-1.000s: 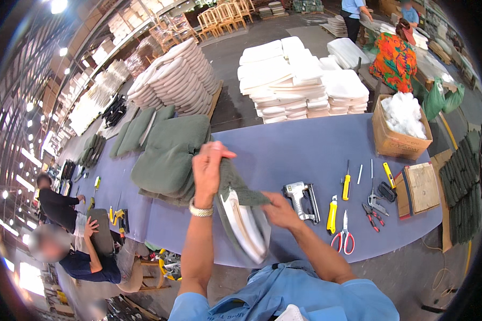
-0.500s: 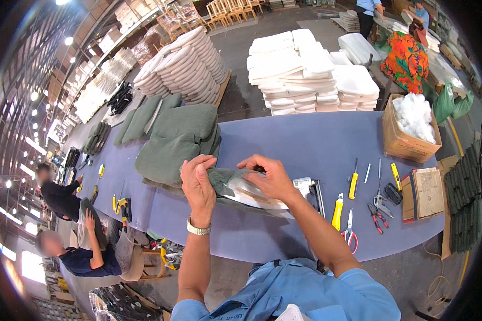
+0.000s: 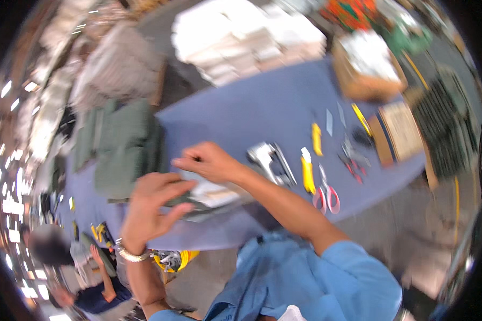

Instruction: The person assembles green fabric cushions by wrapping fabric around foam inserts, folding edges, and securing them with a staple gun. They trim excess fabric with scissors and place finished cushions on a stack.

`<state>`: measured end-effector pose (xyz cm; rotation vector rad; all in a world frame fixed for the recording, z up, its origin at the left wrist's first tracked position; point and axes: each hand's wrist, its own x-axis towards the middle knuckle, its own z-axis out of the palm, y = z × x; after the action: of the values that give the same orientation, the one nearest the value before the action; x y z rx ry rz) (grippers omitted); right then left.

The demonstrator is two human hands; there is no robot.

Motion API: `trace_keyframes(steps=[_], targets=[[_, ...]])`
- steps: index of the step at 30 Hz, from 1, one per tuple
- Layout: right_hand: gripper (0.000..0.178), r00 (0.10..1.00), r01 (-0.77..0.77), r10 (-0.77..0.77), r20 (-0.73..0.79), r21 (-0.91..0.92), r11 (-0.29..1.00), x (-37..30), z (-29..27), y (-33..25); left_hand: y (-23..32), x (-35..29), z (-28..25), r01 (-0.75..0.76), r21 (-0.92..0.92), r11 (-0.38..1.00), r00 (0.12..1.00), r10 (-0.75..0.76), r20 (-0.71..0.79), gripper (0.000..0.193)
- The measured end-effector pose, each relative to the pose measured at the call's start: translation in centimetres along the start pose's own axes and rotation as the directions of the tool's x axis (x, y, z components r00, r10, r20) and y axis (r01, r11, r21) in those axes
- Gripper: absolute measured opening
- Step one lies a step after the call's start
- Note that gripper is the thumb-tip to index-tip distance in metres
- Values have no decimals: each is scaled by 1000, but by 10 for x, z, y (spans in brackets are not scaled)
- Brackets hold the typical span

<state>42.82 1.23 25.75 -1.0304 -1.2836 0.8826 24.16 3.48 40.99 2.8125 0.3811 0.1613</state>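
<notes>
A padded piece point(image 3: 211, 197) with white filling and dark green cloth lies on the blue-covered table point(image 3: 235, 115), in front of me. My left hand point(image 3: 154, 206) is at its left end, fingers and thumb spread. Over its upper edge my right hand point(image 3: 208, 163) is closed; the fingertips are blurred, and whatever they pinch is hidden. A silver staple gun point(image 3: 270, 163) lies just right of the piece. Farther right are a yellow-handled cutter point(image 3: 308, 172), scissors point(image 3: 326, 195) with red-and-white handles and a yellow-handled screwdriver point(image 3: 316, 140).
Green cushions point(image 3: 124, 155) are piled at the left. A carton of white stuffing point(image 3: 353, 80), a smaller box point(image 3: 399, 128) and red-handled pliers point(image 3: 352, 166) occupy the right side. White pads point(image 3: 235, 40) are stacked beyond the table. A co-worker point(image 3: 99, 291) sits at lower left.
The view has swung round and blurred. My left hand has opened, its fingers spreading apart at the piece's end. My right hand has closed more tightly and moved nearer the left one.
</notes>
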Motion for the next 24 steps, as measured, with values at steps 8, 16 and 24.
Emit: trace_keyframes(steps=[8, 16, 24], targets=[[29, 721, -450, 215, -659, -209, 868, -177, -76, 70, 6, -22, 7, 119, -46, 992, 992, -121, -34, 54], [56, 432, -902, 405, -806, -388, 191, -398, -107, 125, -26, -38, -8, 215, -121, 969, 973, -224, -60, 56], [63, 372, -687, 630, -682, 254, 681, -375, -133, 118, -38, -57, -5, 176, -141, 974, 981, -185, -58, 54]])
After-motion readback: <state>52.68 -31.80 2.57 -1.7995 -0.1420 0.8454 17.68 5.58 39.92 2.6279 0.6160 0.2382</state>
